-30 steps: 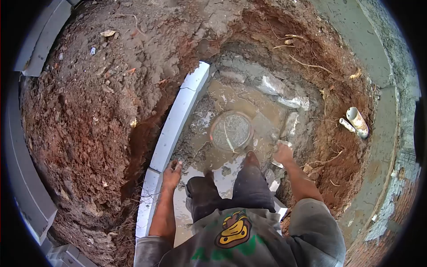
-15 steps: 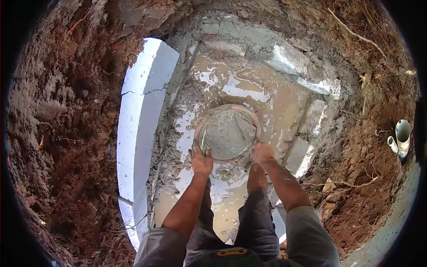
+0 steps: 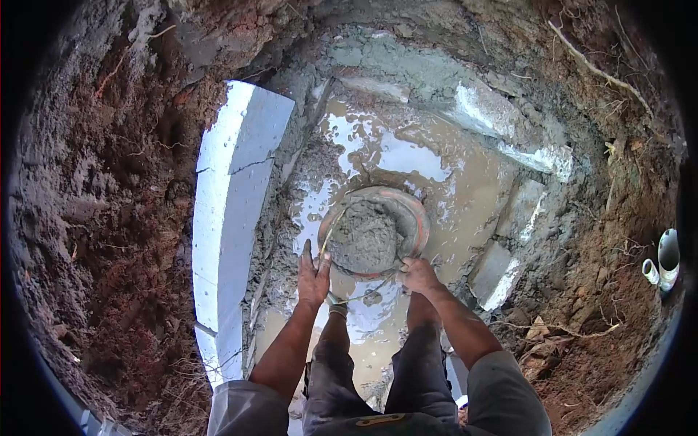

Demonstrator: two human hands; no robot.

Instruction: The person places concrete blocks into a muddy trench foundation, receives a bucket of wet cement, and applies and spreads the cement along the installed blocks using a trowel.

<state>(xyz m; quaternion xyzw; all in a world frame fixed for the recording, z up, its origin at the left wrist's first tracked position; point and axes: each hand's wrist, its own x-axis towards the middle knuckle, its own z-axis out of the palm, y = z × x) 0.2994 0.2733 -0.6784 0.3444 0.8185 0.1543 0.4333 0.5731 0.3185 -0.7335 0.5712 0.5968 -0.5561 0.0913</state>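
Down in a dug pit, between rough brown earth walls (image 3: pixel 123 240) threaded with roots (image 3: pixel 603 69). Across the floor, brown muddy water (image 3: pixel 465 196), shiny in patches, with thick grey mud (image 3: pixel 316 160) towards the left. Along the left wall, a long white block (image 3: pixel 240 218), cracked across in places. On the far and right sides, a curved line of mud-smeared bricks (image 3: pixel 494 272). Farther right, two pipes (image 3: pixel 669 272), one wide, one narrow, poking out of the earth.

At the near left of a round bowl (image 3: pixel 419 225), the left hand (image 3: pixel 314 280), with fingers spread and nearly straight, grasping nothing; impossible to tell touching from just beside. At the near right edge, the right hand (image 3: pixel 419 275), with fingers curled in and clenched on the rim. Between both, a thin cord (image 3: pixel 363 296), curving below the near edge.

Mid-floor, just ahead of two legs (image 3: pixel 418 360), the bowl, reddish and muddy at the rim, set in the water. Inside, a lumpy grey mix (image 3: pixel 360 240), heaped towards the left, lower along the right.
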